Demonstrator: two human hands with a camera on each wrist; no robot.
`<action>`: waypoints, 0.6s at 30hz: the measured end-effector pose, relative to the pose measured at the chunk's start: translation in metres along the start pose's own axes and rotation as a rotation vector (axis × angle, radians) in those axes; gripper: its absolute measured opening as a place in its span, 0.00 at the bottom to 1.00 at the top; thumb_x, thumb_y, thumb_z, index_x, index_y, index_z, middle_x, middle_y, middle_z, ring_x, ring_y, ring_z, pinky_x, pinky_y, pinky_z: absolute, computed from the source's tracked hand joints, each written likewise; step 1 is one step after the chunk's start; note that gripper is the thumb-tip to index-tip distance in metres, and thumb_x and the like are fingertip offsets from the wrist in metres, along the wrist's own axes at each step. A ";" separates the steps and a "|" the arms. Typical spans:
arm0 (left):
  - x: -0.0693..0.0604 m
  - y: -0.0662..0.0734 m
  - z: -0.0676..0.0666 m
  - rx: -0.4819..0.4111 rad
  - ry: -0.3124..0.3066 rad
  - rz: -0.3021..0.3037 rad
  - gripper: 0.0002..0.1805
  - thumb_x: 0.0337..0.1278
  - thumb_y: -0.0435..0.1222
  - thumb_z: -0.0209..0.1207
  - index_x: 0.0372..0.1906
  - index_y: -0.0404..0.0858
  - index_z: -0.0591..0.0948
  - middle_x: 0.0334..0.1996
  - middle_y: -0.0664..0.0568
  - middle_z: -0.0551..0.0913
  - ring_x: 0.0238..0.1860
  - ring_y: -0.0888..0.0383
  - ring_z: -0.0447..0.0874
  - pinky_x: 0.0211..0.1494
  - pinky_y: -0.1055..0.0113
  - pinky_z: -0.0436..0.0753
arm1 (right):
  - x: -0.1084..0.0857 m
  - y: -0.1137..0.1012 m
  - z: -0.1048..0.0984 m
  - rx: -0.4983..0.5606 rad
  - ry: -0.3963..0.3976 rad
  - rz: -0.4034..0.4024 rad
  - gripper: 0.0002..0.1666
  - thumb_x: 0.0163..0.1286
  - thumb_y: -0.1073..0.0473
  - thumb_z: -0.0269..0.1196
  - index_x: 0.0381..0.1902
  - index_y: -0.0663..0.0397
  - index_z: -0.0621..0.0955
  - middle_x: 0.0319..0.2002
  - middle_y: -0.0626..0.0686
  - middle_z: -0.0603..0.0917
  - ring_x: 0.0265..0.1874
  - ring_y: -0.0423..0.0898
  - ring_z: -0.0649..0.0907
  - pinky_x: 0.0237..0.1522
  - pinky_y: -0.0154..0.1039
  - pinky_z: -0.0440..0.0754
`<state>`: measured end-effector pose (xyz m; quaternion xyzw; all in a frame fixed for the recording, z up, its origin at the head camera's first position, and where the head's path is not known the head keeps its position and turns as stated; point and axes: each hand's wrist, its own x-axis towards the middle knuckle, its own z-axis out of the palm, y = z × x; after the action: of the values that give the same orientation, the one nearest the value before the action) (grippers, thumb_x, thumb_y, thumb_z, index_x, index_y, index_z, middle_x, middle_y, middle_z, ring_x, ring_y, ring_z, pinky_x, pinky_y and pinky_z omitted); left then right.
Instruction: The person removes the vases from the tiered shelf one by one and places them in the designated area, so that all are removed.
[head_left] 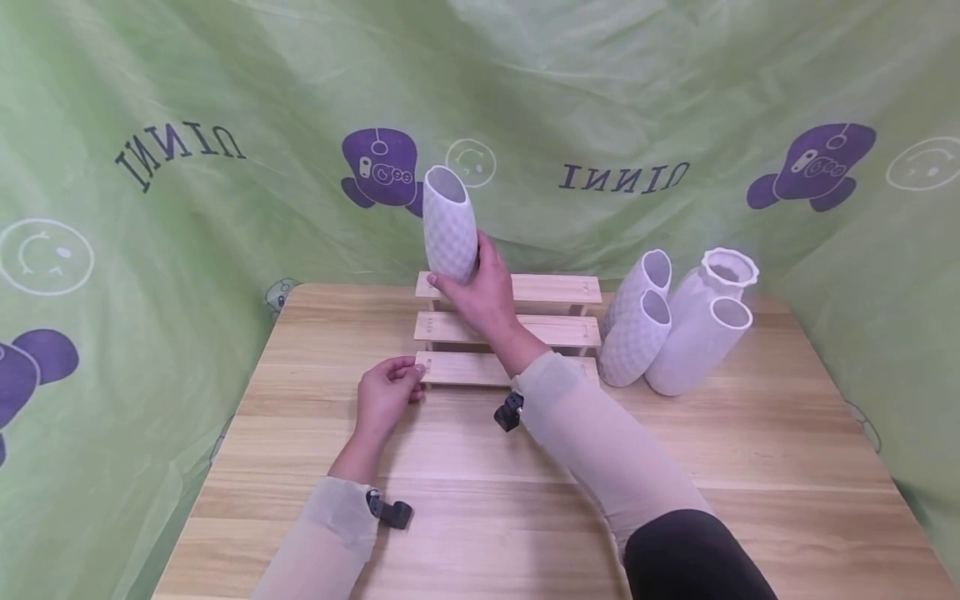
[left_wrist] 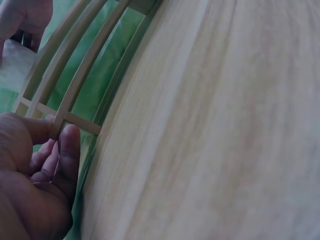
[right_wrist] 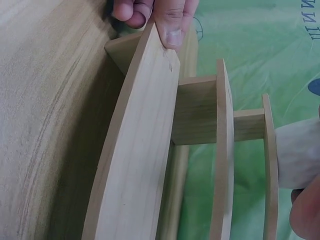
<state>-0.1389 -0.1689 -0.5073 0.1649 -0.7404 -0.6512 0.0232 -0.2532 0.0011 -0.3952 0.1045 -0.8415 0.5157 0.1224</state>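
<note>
A three-tier wooden step rack (head_left: 551, 331) stands toward the back of the table. My left hand (head_left: 387, 396) pinches the left end of its lowest board, thumb on top and fingers beneath, as the left wrist view also shows. With my right hand (head_left: 487, 296) I grip a white dimpled vase (head_left: 450, 229) near its base, at the left end of the top board. It stands nearly upright, its open mouth up. In the right wrist view the vase's lower part (right_wrist: 298, 155) meets the top board; whether it bears its full weight there I cannot tell.
Right of the rack several white vases stand close together: two dimpled ones (head_left: 633, 342), a smooth slanted-mouth one (head_left: 697, 350) and one with a frilled rim (head_left: 729, 267). Green printed cloth (head_left: 517, 108) hangs behind the wooden table (head_left: 465, 500).
</note>
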 end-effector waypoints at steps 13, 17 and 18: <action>-0.001 0.000 0.000 0.002 0.005 -0.005 0.16 0.64 0.35 0.70 0.53 0.32 0.85 0.42 0.40 0.88 0.33 0.51 0.90 0.38 0.63 0.94 | -0.003 -0.001 -0.002 -0.019 0.012 0.025 0.59 0.56 0.45 0.81 0.78 0.53 0.64 0.67 0.55 0.77 0.63 0.51 0.79 0.69 0.44 0.79; -0.001 0.000 0.000 0.004 0.006 0.001 0.16 0.64 0.35 0.70 0.53 0.32 0.85 0.41 0.40 0.88 0.33 0.51 0.90 0.38 0.63 0.94 | -0.006 0.000 -0.007 -0.018 0.022 0.016 0.58 0.55 0.45 0.81 0.78 0.53 0.65 0.66 0.56 0.77 0.63 0.52 0.79 0.69 0.45 0.79; -0.001 0.000 0.000 0.004 0.005 0.002 0.16 0.64 0.35 0.70 0.53 0.32 0.85 0.41 0.40 0.88 0.33 0.51 0.90 0.38 0.63 0.94 | -0.007 0.001 -0.008 -0.019 0.025 0.016 0.58 0.55 0.45 0.81 0.78 0.53 0.65 0.66 0.56 0.77 0.63 0.52 0.79 0.69 0.45 0.79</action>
<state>-0.1381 -0.1686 -0.5076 0.1658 -0.7418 -0.6493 0.0252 -0.2462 0.0087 -0.3948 0.0900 -0.8456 0.5100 0.1296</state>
